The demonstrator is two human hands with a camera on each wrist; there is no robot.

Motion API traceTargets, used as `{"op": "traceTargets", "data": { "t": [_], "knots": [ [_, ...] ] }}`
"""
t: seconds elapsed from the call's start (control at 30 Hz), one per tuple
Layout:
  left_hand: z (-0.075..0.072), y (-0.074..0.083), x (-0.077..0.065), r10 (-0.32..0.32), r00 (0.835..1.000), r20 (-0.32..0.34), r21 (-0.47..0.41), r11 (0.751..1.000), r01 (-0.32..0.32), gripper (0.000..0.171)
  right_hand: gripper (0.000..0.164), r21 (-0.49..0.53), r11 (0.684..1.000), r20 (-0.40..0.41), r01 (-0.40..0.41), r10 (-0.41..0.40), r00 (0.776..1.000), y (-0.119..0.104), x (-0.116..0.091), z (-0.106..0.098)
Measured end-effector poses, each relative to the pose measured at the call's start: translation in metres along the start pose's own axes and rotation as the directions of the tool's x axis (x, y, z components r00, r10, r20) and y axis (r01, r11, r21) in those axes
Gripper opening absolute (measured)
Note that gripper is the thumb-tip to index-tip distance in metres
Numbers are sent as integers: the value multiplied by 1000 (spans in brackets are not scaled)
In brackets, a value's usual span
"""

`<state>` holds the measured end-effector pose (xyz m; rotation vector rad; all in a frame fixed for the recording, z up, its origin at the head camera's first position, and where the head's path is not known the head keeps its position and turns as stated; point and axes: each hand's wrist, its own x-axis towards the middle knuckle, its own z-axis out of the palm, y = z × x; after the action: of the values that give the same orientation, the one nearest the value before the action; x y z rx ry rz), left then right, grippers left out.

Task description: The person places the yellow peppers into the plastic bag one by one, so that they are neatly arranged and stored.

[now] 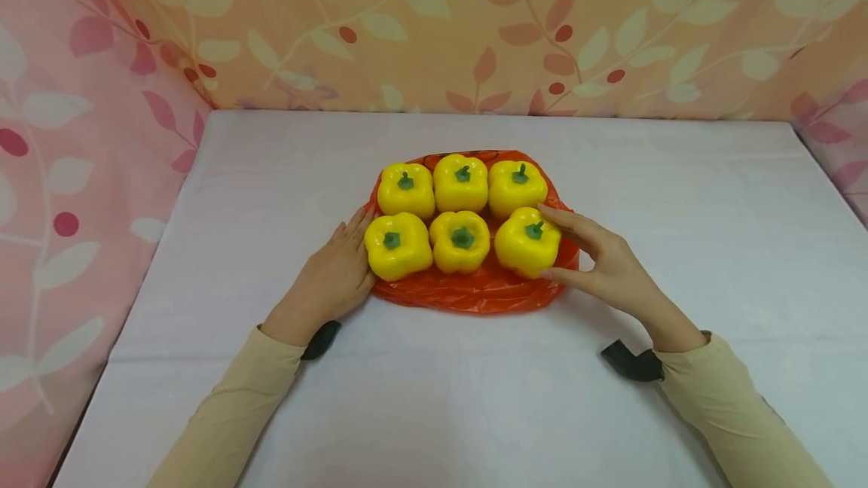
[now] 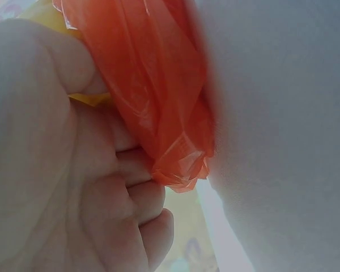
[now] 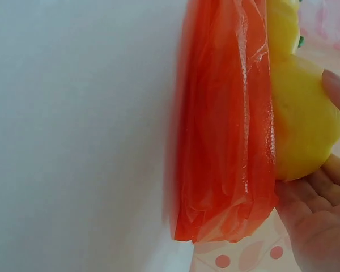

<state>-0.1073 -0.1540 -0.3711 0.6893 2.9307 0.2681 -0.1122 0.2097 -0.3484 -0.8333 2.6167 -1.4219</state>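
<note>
Several yellow bell peppers with green stems stand in two rows of three on a crumpled red plastic bag (image 1: pixel 475 296). My right hand (image 1: pixel 613 262) holds the front-right pepper (image 1: pixel 527 243), its thumb at the near side and fingers at the far side. The right wrist view shows that pepper (image 3: pixel 306 119) between thumb and fingers, beside the bag's folded edge (image 3: pixel 226 130). At the left, my left hand (image 1: pixel 339 269) lies against the bag's side and the front-left pepper (image 1: pixel 398 247), fingers extended. In the left wrist view, its fingers touch the red plastic (image 2: pixel 153 85).
A white cloth (image 1: pixel 420 398) covers the table under the bag. Patterned fabric (image 1: pixel 434 28) with leaves and berries hangs behind the table and along both sides. Dark straps (image 1: pixel 634 362) show at both wrists, by the beige sleeves.
</note>
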Motion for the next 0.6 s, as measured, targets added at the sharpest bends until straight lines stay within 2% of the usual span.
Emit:
{"op": "traceTargets", "data": {
  "t": [0.23,0.33,0.47,0.6],
  "knots": [
    [1,-2,0,-7,1000,1,-9,1000,7,61,75,54,997,18,58,-59,998,7,3,2],
    [3,-4,1,-5,1000,-4,-27,1000,5,61,76,61,997,13,56,-57,998,9,3,1],
    [4,-9,1,-2,1000,-2,-117,993,2,60,75,97,994,-7,45,-44,999,10,2,-2],
    [3,-16,-1,-18,1000,26,-287,958,25,62,72,123,992,-30,40,-36,999,12,1,-6]
  ]
}}
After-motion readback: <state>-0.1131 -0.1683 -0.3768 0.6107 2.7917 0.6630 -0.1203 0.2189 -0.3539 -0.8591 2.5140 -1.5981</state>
